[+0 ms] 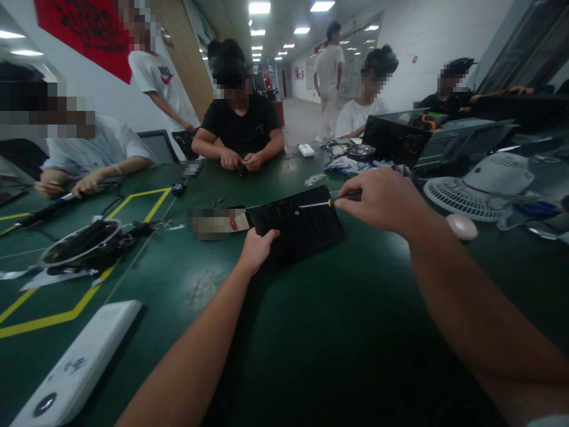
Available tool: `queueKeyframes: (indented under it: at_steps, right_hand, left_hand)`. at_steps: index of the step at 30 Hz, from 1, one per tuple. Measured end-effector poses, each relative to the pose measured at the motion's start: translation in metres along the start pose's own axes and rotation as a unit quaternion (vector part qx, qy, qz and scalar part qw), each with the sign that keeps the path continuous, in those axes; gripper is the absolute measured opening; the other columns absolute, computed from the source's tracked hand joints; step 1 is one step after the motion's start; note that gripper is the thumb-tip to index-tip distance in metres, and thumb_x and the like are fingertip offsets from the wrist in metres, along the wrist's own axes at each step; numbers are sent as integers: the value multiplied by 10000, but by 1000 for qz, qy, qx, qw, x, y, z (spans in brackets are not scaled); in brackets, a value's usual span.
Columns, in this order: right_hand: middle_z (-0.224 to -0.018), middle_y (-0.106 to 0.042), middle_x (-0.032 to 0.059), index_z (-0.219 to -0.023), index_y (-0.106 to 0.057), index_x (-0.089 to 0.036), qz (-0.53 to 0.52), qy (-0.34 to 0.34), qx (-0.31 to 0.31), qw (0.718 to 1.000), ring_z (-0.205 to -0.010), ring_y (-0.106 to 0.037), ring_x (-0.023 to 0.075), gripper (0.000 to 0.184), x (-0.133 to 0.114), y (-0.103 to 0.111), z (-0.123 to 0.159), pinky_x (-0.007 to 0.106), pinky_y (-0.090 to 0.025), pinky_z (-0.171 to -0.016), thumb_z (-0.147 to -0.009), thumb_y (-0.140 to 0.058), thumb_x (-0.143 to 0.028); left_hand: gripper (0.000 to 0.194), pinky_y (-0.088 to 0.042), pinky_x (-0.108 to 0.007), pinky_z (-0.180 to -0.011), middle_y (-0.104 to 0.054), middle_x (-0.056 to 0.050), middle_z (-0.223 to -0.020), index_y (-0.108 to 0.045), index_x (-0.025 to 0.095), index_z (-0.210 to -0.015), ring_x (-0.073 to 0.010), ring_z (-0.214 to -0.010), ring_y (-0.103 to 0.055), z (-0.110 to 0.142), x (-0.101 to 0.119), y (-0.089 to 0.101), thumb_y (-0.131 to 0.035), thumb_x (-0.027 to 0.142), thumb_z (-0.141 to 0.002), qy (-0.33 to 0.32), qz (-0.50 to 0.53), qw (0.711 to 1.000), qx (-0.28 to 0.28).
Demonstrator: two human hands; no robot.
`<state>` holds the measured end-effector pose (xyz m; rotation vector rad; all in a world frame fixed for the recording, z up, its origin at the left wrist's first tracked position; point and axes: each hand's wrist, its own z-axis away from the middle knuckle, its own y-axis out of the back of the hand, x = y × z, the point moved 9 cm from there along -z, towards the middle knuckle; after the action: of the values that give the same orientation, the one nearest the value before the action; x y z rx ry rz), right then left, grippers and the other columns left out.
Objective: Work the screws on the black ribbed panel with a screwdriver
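Observation:
A flat black panel lies on the green table in front of me. My left hand grips its near left edge, fingers curled over the rim. My right hand is closed round the handle of a screwdriver. The thin shaft points left, and its tip rests on the panel's upper face near a small pale spot.
A white fan grille and a pale round cap lie at the right. A white box sits near left, a round black part beyond it. Several people sit round the table; open black cases stand far right.

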<state>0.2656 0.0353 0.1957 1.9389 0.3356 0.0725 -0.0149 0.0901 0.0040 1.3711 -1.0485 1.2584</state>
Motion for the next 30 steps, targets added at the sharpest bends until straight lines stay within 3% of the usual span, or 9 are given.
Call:
queueKeyframes:
  at_steps: [5,30]
  right_hand:
    - [-955,-851,83,-1002,-920,-292,-1,-20,-10,1000,-966,-761,336,231,0,-4,0,442,-532,-813,-940,-750,-436]
    - [-1020,-855,109,-1100,-900,-260,-35,9,-59,998,-976,-771,321,276,-9,-18,0,437,-544,-875,-1016,-648,-333]
  left_hand:
    - [350,-598,-391,-817,-788,-65,-849,-775,172,-869,-284,-838,-750,0,1,1,-864,408,-626,0,-8,1000,6]
    - [376,-595,-404,-831,-792,-70,-859,-776,177,-865,-292,-853,-748,-2,1,2,-876,438,-613,-3,-4,1000,3]
